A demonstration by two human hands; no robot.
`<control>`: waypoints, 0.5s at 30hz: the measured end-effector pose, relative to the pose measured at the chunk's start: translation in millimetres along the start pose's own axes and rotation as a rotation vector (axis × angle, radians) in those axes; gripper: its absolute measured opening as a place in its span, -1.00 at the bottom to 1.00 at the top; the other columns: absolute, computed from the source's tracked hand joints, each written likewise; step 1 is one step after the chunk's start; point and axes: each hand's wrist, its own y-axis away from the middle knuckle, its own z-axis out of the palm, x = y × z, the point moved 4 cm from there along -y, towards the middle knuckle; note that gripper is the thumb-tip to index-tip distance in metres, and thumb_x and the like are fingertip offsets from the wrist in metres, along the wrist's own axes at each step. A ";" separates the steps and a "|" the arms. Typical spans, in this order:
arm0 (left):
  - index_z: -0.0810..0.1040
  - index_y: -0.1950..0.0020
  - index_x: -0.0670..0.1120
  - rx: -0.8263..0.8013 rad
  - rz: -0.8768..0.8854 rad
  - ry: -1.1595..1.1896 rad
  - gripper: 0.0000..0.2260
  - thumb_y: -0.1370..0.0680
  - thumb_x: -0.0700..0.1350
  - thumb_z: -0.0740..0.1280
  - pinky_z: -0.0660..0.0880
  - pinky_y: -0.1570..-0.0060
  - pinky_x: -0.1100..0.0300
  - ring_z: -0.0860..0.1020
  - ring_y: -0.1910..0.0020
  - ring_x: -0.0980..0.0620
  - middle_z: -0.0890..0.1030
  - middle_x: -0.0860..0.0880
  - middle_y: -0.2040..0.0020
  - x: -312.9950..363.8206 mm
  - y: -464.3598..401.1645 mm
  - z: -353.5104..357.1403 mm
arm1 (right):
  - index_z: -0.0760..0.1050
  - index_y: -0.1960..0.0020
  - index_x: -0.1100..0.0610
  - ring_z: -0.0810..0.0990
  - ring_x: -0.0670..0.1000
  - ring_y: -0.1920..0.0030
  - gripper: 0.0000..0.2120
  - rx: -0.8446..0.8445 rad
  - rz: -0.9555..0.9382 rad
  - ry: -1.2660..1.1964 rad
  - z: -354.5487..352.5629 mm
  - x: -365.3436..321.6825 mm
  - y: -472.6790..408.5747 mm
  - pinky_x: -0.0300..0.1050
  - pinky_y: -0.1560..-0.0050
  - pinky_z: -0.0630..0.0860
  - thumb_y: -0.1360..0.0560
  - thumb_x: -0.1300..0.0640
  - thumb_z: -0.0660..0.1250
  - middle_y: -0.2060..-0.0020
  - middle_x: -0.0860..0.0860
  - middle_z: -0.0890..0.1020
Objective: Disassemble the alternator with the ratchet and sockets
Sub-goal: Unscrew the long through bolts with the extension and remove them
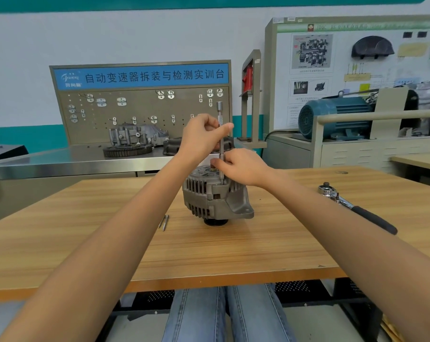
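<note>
A grey alternator (pixel 215 196) stands on the wooden table (pixel 85 243), pulley side down. A slim extension bar with a socket (pixel 221 144) stands upright on the alternator's top edge. My left hand (pixel 203 134) pinches the bar's knurled upper part. My right hand (pixel 241 166) rests on the alternator's top and holds the bar's lower end with its fingers. The ratchet (pixel 352 206), with a black handle, lies on the table to the right, away from both hands.
Two loose bolts (pixel 164 222) lie on the table left of the alternator. Behind stand a steel bench with a gearbox housing (pixel 137 137), a tool pegboard (pixel 145 104) and a blue electric motor (pixel 332 117). The table's near edge is above my knees.
</note>
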 end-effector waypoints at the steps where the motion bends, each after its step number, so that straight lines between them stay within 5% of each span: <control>1: 0.45 0.19 -0.04 -0.046 0.013 -0.025 -0.84 -0.58 -0.08 0.32 0.58 -0.01 0.02 0.51 0.27 0.08 0.48 0.03 0.31 1.5 1.0 1.8 | 0.28 0.44 0.05 0.31 -0.11 0.52 -0.54 -0.019 0.002 -0.006 -0.1 0.6 -0.4 -0.20 0.42 0.20 -0.60 -0.10 0.13 0.56 -0.08 0.32; 7: 0.52 -0.20 -0.23 -0.165 -0.039 0.129 -0.79 -0.64 -0.25 0.16 0.59 0.02 0.25 0.62 0.14 0.12 0.62 -0.02 0.13 -1.4 4.8 4.0 | 0.32 0.41 0.04 0.36 -0.10 0.49 -0.59 -0.065 0.011 -0.010 -1.0 0.4 -0.9 -0.18 0.41 0.24 -0.59 -0.05 0.13 0.53 -0.08 0.38; 12: 0.54 0.02 -0.15 -0.132 -0.039 0.115 -0.96 -0.57 -0.26 0.31 0.63 0.04 0.09 0.66 0.12 0.02 0.63 -0.06 0.17 0.3 5.4 0.1 | 0.33 0.38 0.01 0.39 -0.09 0.45 -0.66 -0.033 0.040 -0.056 1.0 3.9 -0.4 -0.17 0.39 0.25 -0.54 -0.07 0.18 0.49 -0.09 0.41; 15: 0.50 0.15 -0.07 -0.074 -0.042 0.070 -0.88 -0.52 -0.22 0.41 0.62 0.05 0.02 0.65 0.09 -0.08 0.60 -0.06 0.21 0.8 5.0 -1.1 | 0.33 0.39 -0.01 0.38 -0.15 0.48 -0.63 0.018 0.036 -0.077 -0.1 3.6 0.8 -0.19 0.41 0.23 -0.54 -0.12 0.19 0.52 -0.11 0.39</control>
